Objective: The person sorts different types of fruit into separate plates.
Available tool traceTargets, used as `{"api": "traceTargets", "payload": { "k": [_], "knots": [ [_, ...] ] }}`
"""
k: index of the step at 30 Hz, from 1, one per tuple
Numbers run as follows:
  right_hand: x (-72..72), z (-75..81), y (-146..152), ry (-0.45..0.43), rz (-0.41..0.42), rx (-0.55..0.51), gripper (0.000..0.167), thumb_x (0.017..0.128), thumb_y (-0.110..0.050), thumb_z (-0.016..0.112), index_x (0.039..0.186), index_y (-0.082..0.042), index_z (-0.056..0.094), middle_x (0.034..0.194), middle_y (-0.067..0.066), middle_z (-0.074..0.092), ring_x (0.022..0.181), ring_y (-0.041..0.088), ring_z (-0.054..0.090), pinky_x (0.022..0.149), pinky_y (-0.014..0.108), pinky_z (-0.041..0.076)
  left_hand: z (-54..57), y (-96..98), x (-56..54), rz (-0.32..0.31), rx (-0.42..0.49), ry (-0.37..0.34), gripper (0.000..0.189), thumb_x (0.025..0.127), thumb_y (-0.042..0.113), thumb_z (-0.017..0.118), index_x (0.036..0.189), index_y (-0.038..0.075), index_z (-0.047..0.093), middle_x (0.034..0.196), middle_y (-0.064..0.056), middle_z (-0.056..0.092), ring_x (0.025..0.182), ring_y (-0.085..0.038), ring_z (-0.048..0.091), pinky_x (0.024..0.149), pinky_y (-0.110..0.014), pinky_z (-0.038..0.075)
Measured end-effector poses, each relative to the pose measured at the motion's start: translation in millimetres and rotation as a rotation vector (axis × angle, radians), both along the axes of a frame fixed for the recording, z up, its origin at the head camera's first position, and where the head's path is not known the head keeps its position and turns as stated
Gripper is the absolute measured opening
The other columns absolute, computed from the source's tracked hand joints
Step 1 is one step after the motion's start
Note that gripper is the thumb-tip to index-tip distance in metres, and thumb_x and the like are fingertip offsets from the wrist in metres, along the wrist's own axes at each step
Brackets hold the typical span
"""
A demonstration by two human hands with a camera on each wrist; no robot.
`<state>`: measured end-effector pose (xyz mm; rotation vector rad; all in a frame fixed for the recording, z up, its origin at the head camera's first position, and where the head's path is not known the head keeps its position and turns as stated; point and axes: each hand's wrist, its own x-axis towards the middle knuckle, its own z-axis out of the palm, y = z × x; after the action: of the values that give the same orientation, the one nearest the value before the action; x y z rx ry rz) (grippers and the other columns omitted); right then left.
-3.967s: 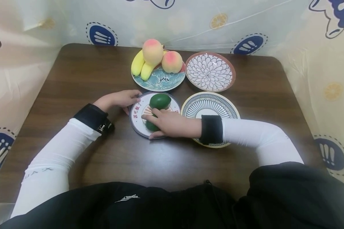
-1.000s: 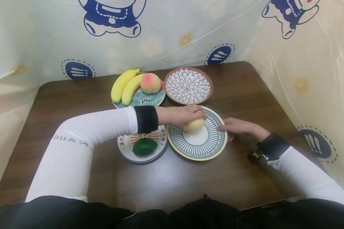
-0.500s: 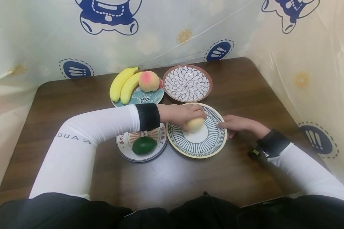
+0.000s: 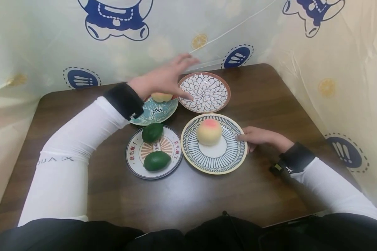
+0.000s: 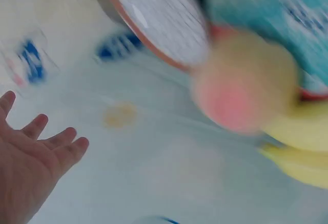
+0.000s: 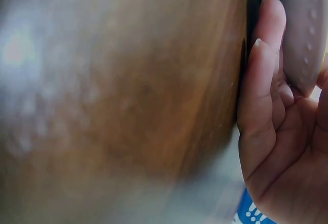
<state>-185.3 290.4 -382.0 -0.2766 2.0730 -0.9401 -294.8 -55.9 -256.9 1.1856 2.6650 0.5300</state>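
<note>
My left hand (image 4: 166, 78) is in the air with fingers spread, above the teal plate (image 4: 154, 116) and beside a second peach (image 4: 161, 97), holding nothing. In the left wrist view that peach (image 5: 246, 85) rests by yellow bananas (image 5: 302, 131), which the hand hides in the head view. My right hand (image 4: 259, 136) holds the right edge of a yellow-rimmed, blue-patterned plate (image 4: 213, 164), thumb on the rim, fingers below it. A peach (image 4: 209, 132) with a pink top sits on that plate. In the right wrist view the fingers (image 6: 259, 80) lie along the plate's underside (image 6: 302, 34).
Two dark green avocado-like fruits (image 4: 157, 161) lie on a white plate (image 4: 132, 165) with red characters, left of the yellow-rimmed one. A brown-rimmed flower-patterned plate (image 4: 204, 90) stands behind. All are on a brown wooden table (image 4: 176, 202) with patterned sheeting (image 4: 163, 31) around it.
My left hand has let go of the peach on the yellow-rimmed plate and moved back and left, over the teal plate. The right hand stays at the plate's edge.
</note>
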Motion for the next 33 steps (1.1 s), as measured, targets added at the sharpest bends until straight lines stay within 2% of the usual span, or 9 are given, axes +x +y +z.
{"api": "traceTargets", "payload": {
  "k": [3,5,11,14,19,25,30,33],
  "knots": [
    [0.1,1.3,-0.9,0.006,0.007,0.001,0.035,0.108,-0.024,0.049,0.125,0.004,0.061,0.085,0.001,0.077,0.064,0.013,0.068,0.058,0.024,0.055,-6.6,-23.9,-20.8,0.092,0.021,-0.016,0.101,0.083,0.038,0.084,0.162,0.013,0.026,0.169,-0.020,0.017,0.154,-0.039,0.026,0.128,-0.054,0.027],
    [0.4,0.6,-1.0,0.003,0.008,0.007,0.035,0.108,-0.024,0.049,0.125,0.004,0.061,0.085,0.001,0.077,0.064,0.013,0.068,0.058,0.024,0.055,-17.8,-35.5,-30.3,0.134,0.011,-0.041,0.098,0.084,0.038,0.083,0.161,0.012,0.029,0.168,-0.020,0.020,0.153,-0.039,0.028,0.128,-0.053,0.028],
    [0.2,-0.4,-1.4,-0.009,0.005,0.019,0.036,0.108,-0.025,0.048,0.127,0.003,0.059,0.088,0.002,0.077,0.066,0.014,0.070,0.059,0.024,0.056,-54.0,-56.2,-47.7,0.230,-0.088,-0.098,0.103,0.082,0.043,0.083,0.162,0.013,0.025,0.168,-0.022,0.022,0.152,-0.041,0.028,0.127,-0.057,0.028],
    [0.1,0.7,-1.6,-0.006,0.005,0.020,0.036,0.109,-0.025,0.048,0.128,0.003,0.059,0.089,0.003,0.078,0.067,0.014,0.070,0.059,0.024,0.055,-67.7,-60.2,-53.3,0.248,-0.104,-0.112,0.103,0.081,0.040,0.083,0.162,0.014,0.026,0.168,-0.020,0.024,0.151,-0.040,0.029,0.126,-0.057,0.030],
    [0.6,3.2,-1.7,0.003,-0.012,0.032,0.036,0.108,-0.025,0.049,0.126,0.003,0.060,0.088,0.003,0.077,0.066,0.014,0.069,0.059,0.025,0.055,-81.7,-61.1,-57.5,0.239,-0.110,-0.140,0.100,0.078,0.032,0.086,0.160,0.015,0.031,0.165,-0.018,0.030,0.141,-0.038,0.039,0.119,-0.058,0.039],
    [0.9,3.1,-1.6,0.001,-0.017,0.027,0.036,0.108,-0.025,0.049,0.127,0.004,0.060,0.088,0.004,0.078,0.066,0.014,0.069,0.058,0.025,0.055,-90.8,-63.7,-56.5,0.242,-0.100,-0.127,0.092,0.079,0.021,0.086,0.156,0.011,0.037,0.158,-0.021,0.038,0.137,-0.040,0.043,0.119,-0.060,0.037],
    [0.1,0.7,-0.3,0.004,-0.005,0.009,0.036,0.108,-0.024,0.048,0.128,0.004,0.060,0.088,0.002,0.078,0.066,0.014,0.069,0.058,0.025,0.054,-96.2,-65.8,-56.4,0.225,-0.058,-0.108,0.084,0.081,0.017,0.084,0.152,0.007,0.040,0.155,-0.023,0.042,0.137,-0.040,0.043,0.121,-0.059,0.036],
    [-0.6,-0.4,0.3,0.004,-0.001,0.002,0.036,0.108,-0.025,0.048,0.128,0.003,0.060,0.088,0.001,0.077,0.065,0.014,0.068,0.058,0.025,0.054,-93.6,-66.0,-57.3,0.206,-0.038,-0.101,0.078,0.082,0.015,0.083,0.148,0.004,0.043,0.149,-0.023,0.048,0.134,-0.040,0.046,0.120,-0.058,0.036]
  ]
}}
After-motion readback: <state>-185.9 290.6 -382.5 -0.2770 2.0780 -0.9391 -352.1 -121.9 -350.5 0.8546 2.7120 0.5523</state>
